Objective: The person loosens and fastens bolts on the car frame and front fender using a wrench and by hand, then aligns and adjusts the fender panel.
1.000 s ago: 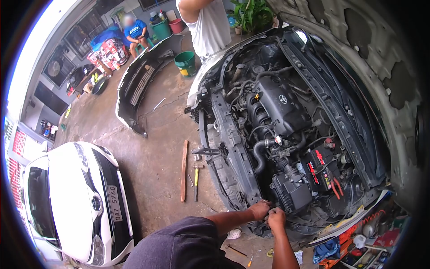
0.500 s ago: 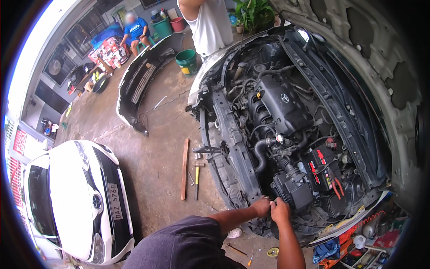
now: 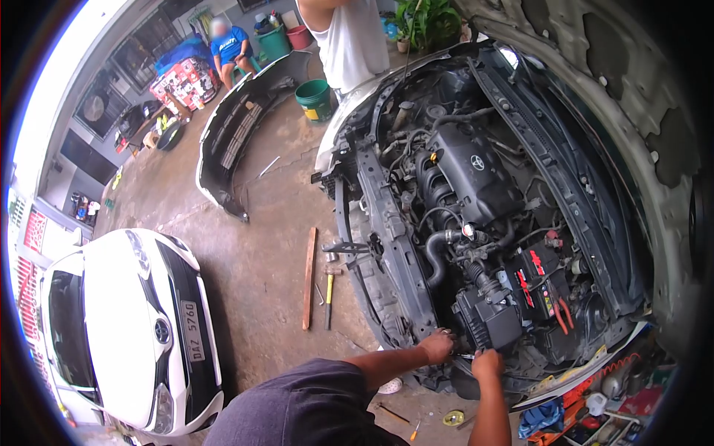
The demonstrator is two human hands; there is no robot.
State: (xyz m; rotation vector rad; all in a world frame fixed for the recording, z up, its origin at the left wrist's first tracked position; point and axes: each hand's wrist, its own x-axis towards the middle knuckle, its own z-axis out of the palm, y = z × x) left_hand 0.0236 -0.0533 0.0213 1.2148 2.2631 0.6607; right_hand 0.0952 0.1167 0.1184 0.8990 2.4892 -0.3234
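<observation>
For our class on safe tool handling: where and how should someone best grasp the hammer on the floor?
The hammer is likely best gripped by its black handle end, from above and the picture's lower side: it lies on the floor, head toward the picture's top.

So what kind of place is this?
Probably a home driveway or small yard used for car repair: a car with its hood up, a detached bumper on the ground, and a hammer lying nearby.
</observation>
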